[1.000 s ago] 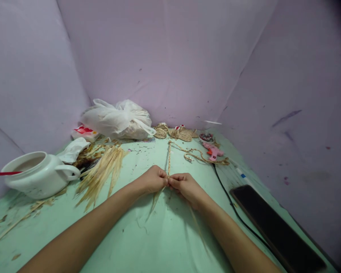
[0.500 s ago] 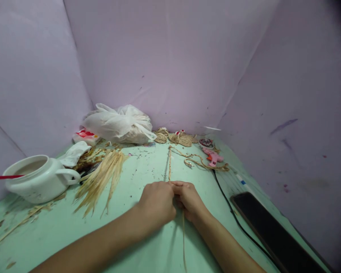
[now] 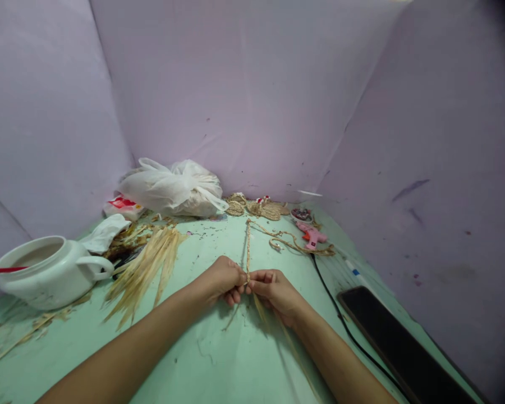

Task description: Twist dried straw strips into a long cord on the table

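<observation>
A thin braided straw cord point(image 3: 248, 244) runs from the far middle of the green table point(image 3: 202, 359) toward me. My left hand point(image 3: 222, 279) and my right hand point(image 3: 274, 288) meet at its near end, both with fingers pinched closed on the braid and its loose straw strands point(image 3: 273, 325). The strands fan out below my hands across the table. A pile of loose dried straw strips point(image 3: 145, 266) lies to the left of my left hand.
A white pot point(image 3: 46, 272) with a red stick sits at the left. A white plastic bag point(image 3: 172, 188) stands at the back, woven straw pieces point(image 3: 261, 207) beside it. A pink glue gun point(image 3: 309, 234) with a black cable point(image 3: 345, 328) and a dark phone point(image 3: 398, 342) lie at the right. Lilac fabric walls enclose the table.
My left hand, which covered the braid end half a second ago, has drawn back to the left. Both hands now pinch the end with the strands spread below again.
</observation>
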{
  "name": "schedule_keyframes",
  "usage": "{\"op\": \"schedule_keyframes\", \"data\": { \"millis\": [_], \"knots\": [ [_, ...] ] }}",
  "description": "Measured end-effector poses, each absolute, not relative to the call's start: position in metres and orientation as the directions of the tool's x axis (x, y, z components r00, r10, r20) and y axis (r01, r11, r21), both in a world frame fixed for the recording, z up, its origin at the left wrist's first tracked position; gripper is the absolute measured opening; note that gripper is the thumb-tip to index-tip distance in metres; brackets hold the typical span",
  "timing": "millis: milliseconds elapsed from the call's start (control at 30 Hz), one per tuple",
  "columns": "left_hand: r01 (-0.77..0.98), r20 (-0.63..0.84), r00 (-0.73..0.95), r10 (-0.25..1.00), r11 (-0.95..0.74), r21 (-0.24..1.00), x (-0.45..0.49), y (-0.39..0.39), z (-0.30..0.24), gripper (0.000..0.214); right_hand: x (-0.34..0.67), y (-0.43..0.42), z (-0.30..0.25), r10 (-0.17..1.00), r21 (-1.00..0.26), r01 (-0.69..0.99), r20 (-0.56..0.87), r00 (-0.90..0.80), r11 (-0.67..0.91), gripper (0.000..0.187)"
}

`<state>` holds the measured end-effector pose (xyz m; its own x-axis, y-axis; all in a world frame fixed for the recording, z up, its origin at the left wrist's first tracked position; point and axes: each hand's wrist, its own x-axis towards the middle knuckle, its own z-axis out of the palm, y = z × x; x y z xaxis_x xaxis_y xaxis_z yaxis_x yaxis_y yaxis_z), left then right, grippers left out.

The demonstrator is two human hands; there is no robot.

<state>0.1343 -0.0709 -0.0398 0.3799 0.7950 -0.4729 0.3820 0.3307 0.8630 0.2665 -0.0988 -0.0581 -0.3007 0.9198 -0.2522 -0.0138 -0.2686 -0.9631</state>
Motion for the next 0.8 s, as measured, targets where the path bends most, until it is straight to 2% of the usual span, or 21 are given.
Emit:
{"op": "schedule_keyframes", "data": {
  "millis": [133, 233, 300, 400, 467, 567, 633, 700, 800],
  "knots": [
    [0.402, -0.456, 0.389, 0.800, 0.298, 0.866, 0.131, -0.069, -0.041, 0.012, 0.268, -0.095, -0.062, 0.950, -0.982, 0.168, -0.130, -0.284, -0.085, 0.012],
    [0.431, -0.435, 0.399, 0.807, 0.253, 0.866, 0.130, -0.068, -0.038, 0.014, 0.270, -0.094, -0.068, 0.975, -0.919, 0.394, -0.076, -0.208, 0.012, 0.013],
    [0.461, -0.429, 0.402, 0.809, 0.225, 0.858, 0.131, -0.069, -0.036, 0.015, 0.271, -0.094, -0.071, 0.982, -0.874, 0.482, -0.029, -0.185, 0.065, 0.015],
    [0.517, -0.450, 0.387, 0.805, 0.215, 0.829, 0.132, -0.070, -0.032, 0.010, 0.270, -0.094, -0.071, 0.986, -0.868, 0.488, 0.005, -0.167, 0.087, 0.015],
    [0.546, -0.484, 0.376, 0.790, 0.233, 0.805, 0.133, -0.071, -0.030, 0.005, 0.268, -0.093, -0.069, 0.983, -0.913, 0.404, -0.026, -0.179, 0.049, 0.015],
    [0.514, -0.517, 0.388, 0.763, 0.286, 0.808, 0.135, -0.071, -0.027, 0.008, 0.265, -0.092, -0.067, 0.971, -0.973, 0.232, -0.078, -0.227, -0.023, 0.014],
    [0.486, -0.538, 0.387, 0.749, 0.330, 0.809, 0.135, -0.071, -0.028, 0.008, 0.265, -0.091, -0.067, 0.967, -0.978, 0.204, -0.084, -0.239, -0.035, 0.013],
    [0.502, -0.551, 0.360, 0.753, 0.341, 0.795, 0.135, -0.071, -0.030, 0.010, 0.266, -0.091, -0.069, 0.969, -0.960, 0.280, -0.090, -0.232, -0.023, 0.014],
    [0.597, -0.517, 0.293, 0.804, 0.268, 0.756, 0.137, -0.072, -0.035, 0.012, 0.268, -0.093, -0.069, 0.982, -0.873, 0.487, -0.087, -0.166, 0.005, 0.017]
  ]
}}
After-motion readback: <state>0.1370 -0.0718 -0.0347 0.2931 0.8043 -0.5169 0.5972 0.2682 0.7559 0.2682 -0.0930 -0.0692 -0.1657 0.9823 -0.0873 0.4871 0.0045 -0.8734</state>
